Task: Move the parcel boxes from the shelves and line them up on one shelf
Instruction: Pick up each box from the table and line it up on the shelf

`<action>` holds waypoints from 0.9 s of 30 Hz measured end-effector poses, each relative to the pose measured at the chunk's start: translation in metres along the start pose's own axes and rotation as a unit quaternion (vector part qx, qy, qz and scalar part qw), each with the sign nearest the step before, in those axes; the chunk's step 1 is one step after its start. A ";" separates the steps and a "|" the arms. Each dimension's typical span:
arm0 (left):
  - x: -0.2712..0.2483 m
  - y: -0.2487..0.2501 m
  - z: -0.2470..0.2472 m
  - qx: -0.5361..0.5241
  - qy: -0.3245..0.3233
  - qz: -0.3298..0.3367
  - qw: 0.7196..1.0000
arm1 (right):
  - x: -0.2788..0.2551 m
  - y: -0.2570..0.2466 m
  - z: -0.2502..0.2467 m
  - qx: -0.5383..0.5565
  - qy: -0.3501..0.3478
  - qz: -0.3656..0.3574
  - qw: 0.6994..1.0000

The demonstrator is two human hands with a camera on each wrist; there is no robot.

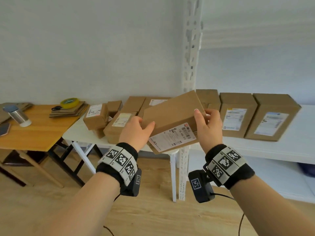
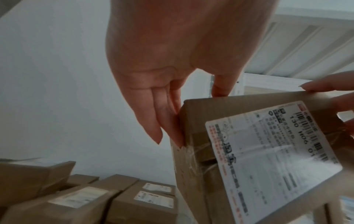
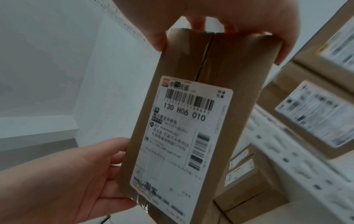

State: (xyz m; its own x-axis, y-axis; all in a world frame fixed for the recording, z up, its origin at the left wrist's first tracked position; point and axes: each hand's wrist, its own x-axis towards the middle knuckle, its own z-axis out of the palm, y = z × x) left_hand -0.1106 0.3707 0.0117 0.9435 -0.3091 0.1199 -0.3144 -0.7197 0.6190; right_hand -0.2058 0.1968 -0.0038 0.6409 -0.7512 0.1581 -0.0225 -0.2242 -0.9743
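A brown parcel box [image 1: 172, 114] with a white shipping label [image 3: 184, 136] is held tilted in the air between both hands, in front of the shelf's upright post. My left hand [image 1: 144, 126] grips its left end, thumb on the top face and fingers [image 2: 168, 121] flat against the end. My right hand [image 1: 202, 116] grips the right end, with fingers [image 3: 283, 50] wrapped over it. On the white shelf [image 1: 298, 147] to the right stand two tall labelled boxes [image 1: 237, 114] [image 1: 272, 116], side by side, and a third box [image 1: 208, 97] behind the held one.
A pile of several smaller parcel boxes [image 1: 112, 121] lies on a white table [image 1: 76, 132] left of the perforated post [image 1: 191, 48]. Further left, a wooden table [image 1: 39, 130] carries a steel bottle [image 1: 17, 115], a tape roll [image 1: 69, 103], scissors [image 1: 57, 108] and flattened cardboard.
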 end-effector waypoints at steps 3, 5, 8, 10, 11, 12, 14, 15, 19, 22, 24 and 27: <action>-0.026 0.042 0.033 -0.001 -0.020 0.021 1.000 | -0.003 0.007 -0.061 -0.005 0.016 0.020 1.000; -0.046 0.073 0.055 0.002 -0.039 0.034 0.999 | -0.005 0.014 -0.104 -0.013 0.018 0.040 0.999; -0.071 0.115 0.086 -0.028 -0.069 0.065 0.995 | -0.006 0.024 -0.165 -0.040 0.018 0.059 0.997; -0.085 0.139 0.106 -0.033 -0.093 0.083 0.992 | -0.009 0.029 -0.202 -0.044 0.020 0.062 0.997; -0.091 0.151 0.116 -0.035 -0.105 0.088 0.990 | -0.010 0.031 -0.220 -0.041 0.027 0.063 0.997; -0.097 0.163 0.125 -0.041 -0.119 0.091 0.988 | -0.012 0.032 -0.236 -0.037 0.036 0.065 0.997; -0.106 0.184 0.144 -0.059 -0.153 0.098 0.982 | -0.013 0.037 -0.266 -0.032 0.059 0.073 0.995; -0.109 0.195 0.153 -0.065 -0.168 0.103 0.978 | -0.012 0.039 -0.279 -0.030 0.072 0.074 0.994; -0.113 0.231 0.186 -0.065 -0.223 0.133 0.963 | -0.003 0.048 -0.322 -0.041 0.116 0.068 0.990; -0.110 0.257 0.208 -0.053 -0.282 0.170 0.943 | 0.009 0.056 -0.345 -0.063 0.155 0.056 0.984; -0.103 0.272 0.225 -0.031 -0.311 0.183 0.932 | 0.020 0.060 -0.357 -0.100 0.178 0.045 0.978; -0.085 0.294 0.247 0.006 -0.327 0.199 0.924 | 0.043 0.065 -0.372 -0.182 0.209 0.035 0.960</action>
State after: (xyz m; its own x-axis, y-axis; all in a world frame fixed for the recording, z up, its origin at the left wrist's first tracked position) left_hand -0.3087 0.0316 -0.0086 0.4895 -0.8569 -0.1617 -0.6273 -0.4748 0.6174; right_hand -0.4645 -0.0810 -0.0005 0.2660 -0.9390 0.2181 -0.3693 -0.3082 -0.8767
